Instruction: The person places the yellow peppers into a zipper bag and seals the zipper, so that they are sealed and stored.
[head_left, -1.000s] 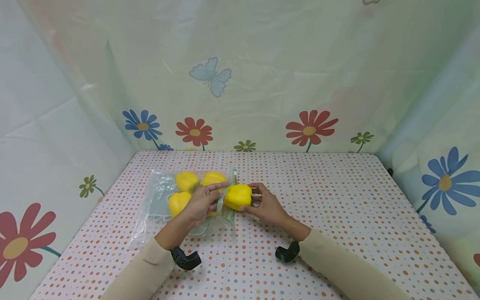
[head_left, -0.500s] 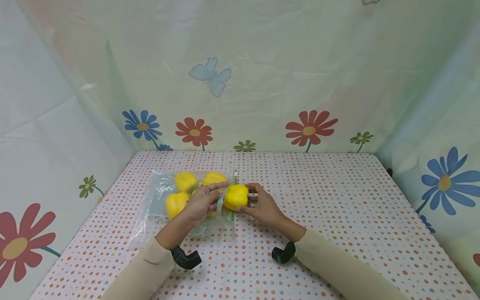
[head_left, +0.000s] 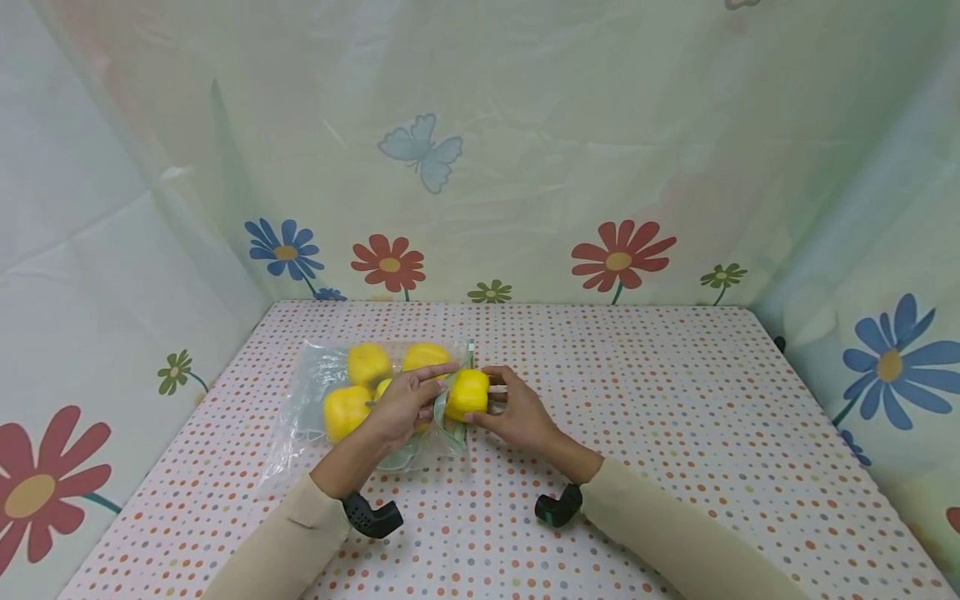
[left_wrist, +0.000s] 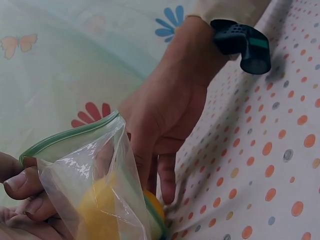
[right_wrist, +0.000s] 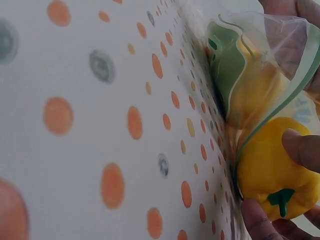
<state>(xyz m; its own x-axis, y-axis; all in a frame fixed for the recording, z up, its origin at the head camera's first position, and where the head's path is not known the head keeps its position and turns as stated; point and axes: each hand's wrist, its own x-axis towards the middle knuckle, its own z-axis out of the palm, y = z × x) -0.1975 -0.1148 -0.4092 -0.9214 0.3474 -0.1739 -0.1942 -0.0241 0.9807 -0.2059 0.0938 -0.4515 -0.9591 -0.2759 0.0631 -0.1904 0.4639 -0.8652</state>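
Observation:
A yellow toy-like bell pepper [head_left: 467, 396] sits at the mouth of a clear zip bag [head_left: 318, 375]. Around its outer side curl the fingers of my right hand [head_left: 525, 417]. Its green stem [right_wrist: 282, 197] faces that hand in the right wrist view. My left hand [head_left: 401, 412] grips the green zip edge [left_wrist: 75, 132] of the bag and holds the mouth apart. Several more yellow bell peppers [head_left: 369, 364] lie inside the bag, one partly hidden behind the left hand. In the left wrist view the held pepper [left_wrist: 100, 210] shows through the plastic.
The bag lies flat on a table [head_left: 637, 392] covered in a dotted cloth. Flower-printed sheets [head_left: 525, 167] hang at the back and both sides. Each wrist wears a black camera [head_left: 558, 506].
My right hand has pushed the bell pepper leftward, further into the bag's mouth. The peppers inside have shifted slightly left. The left hand has stayed in place.

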